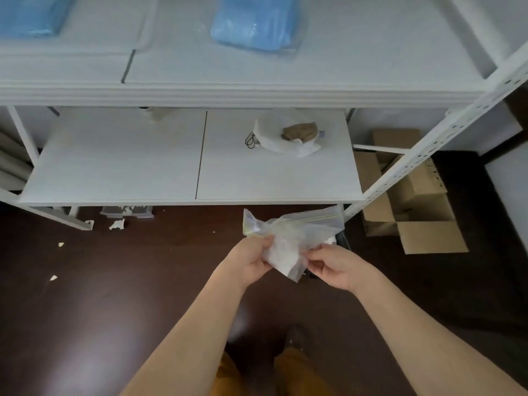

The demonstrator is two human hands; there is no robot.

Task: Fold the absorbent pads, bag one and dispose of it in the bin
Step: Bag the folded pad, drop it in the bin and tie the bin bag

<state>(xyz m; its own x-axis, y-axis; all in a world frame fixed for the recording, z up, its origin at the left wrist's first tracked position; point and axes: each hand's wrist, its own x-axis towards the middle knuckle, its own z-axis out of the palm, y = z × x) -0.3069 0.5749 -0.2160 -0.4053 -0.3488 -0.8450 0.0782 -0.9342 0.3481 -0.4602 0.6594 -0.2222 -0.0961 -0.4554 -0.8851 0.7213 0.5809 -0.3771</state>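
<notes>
Both hands hold a clear zip-top bag [288, 238] above the dark floor [114, 295], with a folded white absorbent pad [281, 254] inside it. The left hand [251, 260] pinches the bag's left side and the right hand [335, 267] pinches its lower right corner; the 2 hands are close together. Beyond the hands, a white shelf [128, 161] carries a white bag [285, 138]. Higher up lie 2 blue packs [254, 24]. Cardboard boxes [414, 201] sit to the right of the hands.
</notes>
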